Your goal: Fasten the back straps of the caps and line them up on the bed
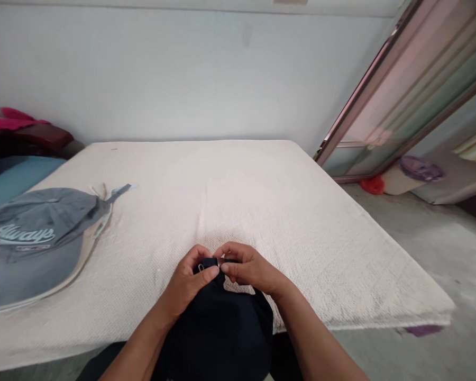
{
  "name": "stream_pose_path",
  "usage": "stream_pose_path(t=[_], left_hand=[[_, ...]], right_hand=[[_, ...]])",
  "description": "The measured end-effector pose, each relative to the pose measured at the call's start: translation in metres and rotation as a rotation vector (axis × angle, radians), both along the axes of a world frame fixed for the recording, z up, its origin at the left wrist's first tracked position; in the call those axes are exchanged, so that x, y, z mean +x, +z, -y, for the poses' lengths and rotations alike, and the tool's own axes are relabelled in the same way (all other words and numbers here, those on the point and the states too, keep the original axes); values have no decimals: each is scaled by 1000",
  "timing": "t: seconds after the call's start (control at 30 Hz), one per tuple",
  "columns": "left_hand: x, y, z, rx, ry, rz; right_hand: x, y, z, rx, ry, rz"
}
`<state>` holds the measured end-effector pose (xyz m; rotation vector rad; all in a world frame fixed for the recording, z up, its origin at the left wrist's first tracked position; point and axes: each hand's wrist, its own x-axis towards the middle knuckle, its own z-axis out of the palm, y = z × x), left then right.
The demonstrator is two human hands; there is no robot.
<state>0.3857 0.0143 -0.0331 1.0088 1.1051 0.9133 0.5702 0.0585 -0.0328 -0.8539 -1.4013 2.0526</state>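
A dark navy cap [230,323] rests at the near edge of the bed, its back opening facing away from me. My left hand [194,272] pinches the cap's back strap beside a small metal buckle [201,267]. Close against it, my right hand [248,264] is closed on the other side of the same strap, with thumb and fingertips together. The fingertips of both hands nearly meet and hide part of the strap. A grey cap [47,233] with "Always" lettering lies on the left, its strap [119,193] sticking out, touched by neither hand.
A cream textured cover [262,196] spreads over the flat surface before me. Behind it stands a pale wall [182,74]. Blue and pink cloths [14,119] are piled at far left. A glass sliding door [376,116] and grey floor [428,233] lie to the right.
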Motion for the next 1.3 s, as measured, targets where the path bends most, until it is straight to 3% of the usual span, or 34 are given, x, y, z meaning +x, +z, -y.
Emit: stream_pose_path(t=[0.1,0.33,0.47,0.83,1.07,1.3], left_hand=[[1,-1,-1,-19,-12,-16],[-4,-2,-4,-104,172,123],[-4,-2,-2,-127,143,192],[-3,-1,-2,-75,-19,51],[-3,-3,-3,-101,51,-4],[-5,-5,-3,-170,24,148]], right_hand=[[1,0,0,7,18,-3],[16,4,-1,36,-2,66],[17,2,-1,-15,-40,69],[7,-1,2,14,-98,35],[5,-3,2,32,-103,58],[2,-4,1,71,-124,92]])
